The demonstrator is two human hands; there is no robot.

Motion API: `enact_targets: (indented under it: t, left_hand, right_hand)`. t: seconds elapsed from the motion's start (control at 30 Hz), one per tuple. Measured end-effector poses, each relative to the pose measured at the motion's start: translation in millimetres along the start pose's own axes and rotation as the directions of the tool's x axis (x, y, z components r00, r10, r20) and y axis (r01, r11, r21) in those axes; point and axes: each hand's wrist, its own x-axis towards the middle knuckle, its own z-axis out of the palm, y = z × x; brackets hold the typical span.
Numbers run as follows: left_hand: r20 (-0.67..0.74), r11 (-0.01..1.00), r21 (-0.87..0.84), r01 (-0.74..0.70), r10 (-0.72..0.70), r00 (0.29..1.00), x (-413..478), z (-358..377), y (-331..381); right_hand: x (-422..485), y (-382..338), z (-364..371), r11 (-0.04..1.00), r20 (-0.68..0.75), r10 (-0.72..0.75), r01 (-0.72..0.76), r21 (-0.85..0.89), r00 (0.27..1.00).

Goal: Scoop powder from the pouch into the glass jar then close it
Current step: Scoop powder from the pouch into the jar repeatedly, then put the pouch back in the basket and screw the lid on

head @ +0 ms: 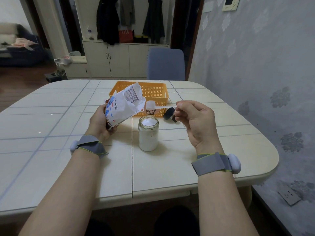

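Note:
My left hand (100, 121) grips the bottom of a white pouch (125, 103) with blue print, tilted with its open mouth up and to the right. My right hand (194, 120) pinches the handle of a small white plastic scoop (150, 105), whose bowl hovers just right of the pouch mouth, above and slightly behind the jar. The open glass jar (148, 133) stands upright on the table between my hands, nearly full of white powder. A black lid (169, 114) lies on the table behind my right hand, partly hidden by my fingers.
An orange plastic basket (153, 92) sits on the table right behind the pouch and jar. The tiled table (162, 167) has a rounded front edge near me. A blue chair (166, 63) stands at the far side, and a wall runs along the right.

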Motion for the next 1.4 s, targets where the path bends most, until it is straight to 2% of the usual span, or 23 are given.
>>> enact_targets:
  t: [0.07,0.3,0.4,0.53,0.6,0.7,0.83,1.0,1.1,1.2,1.3,1.4]
  left_hand:
    - [0.004,1.0,0.002,0.0,0.0,1.0,0.3,-0.2,0.3]
    - [0.021,1.0,-0.001,0.012,-0.012,1.0,2.4,-1.4,-0.2]
    - [0.056,1.0,-0.005,0.015,-0.014,0.998,5.3,-2.7,0.3]
    - [0.103,0.998,-0.06,0.015,-0.009,0.995,6.5,-0.5,-0.5]
    - [0.125,0.992,-0.118,0.036,-0.021,0.992,9.1,-1.3,0.5]
    - [0.162,0.982,-0.176,0.069,-0.04,0.986,10.0,-0.9,1.4]
    - [0.152,0.988,-0.141,0.069,-0.047,0.987,4.3,5.7,-2.0]
    - [0.1,1.0,0.02,-0.018,0.016,0.995,-5.3,15.9,10.0]
    - [0.062,0.986,0.145,-0.084,0.076,0.995,-8.0,20.9,27.2]
    - [0.055,0.943,0.306,-0.129,0.118,0.992,-6.0,25.6,46.5]
    - [0.028,0.915,0.361,-0.181,0.183,0.983,8.8,33.0,65.2]
    - [-0.003,0.816,0.507,-0.277,0.322,0.947,35.1,35.7,73.7]
  right_hand:
    - [4.4,-6.4,6.8,1.0,0.007,-0.009,0.009,-0.025,1.0]
    - [28.2,-13.6,52.3,0.947,0.132,-0.062,0.1,-0.305,0.989]
    - [43.6,-4.5,73.0,0.854,0.181,-0.085,0.166,-0.493,0.98]
    - [62.9,3.8,88.5,0.649,0.222,-0.127,0.25,-0.719,0.967]
    - [69.5,7.3,92.6,0.639,0.218,-0.142,0.257,-0.725,0.966]
    - [75.2,13.9,94.9,0.698,0.178,-0.144,0.227,-0.68,0.974]
    - [82.5,16.7,102.0,0.78,0.165,-0.077,0.162,-0.604,0.983]
    - [86.9,5.3,118.5,0.718,0.166,-0.176,0.242,-0.652,0.97]
    - [90.8,0.5,127.3,0.738,0.126,-0.197,0.232,-0.634,0.972]
    - [102.4,-10.6,140.1,0.745,0.116,-0.231,0.253,-0.617,0.966]
    - [118.4,-27.0,153.4,0.748,0.103,-0.247,0.257,-0.612,0.964]
    - [138.8,-37.4,158.4,0.729,0.103,-0.278,0.279,-0.625,0.955]
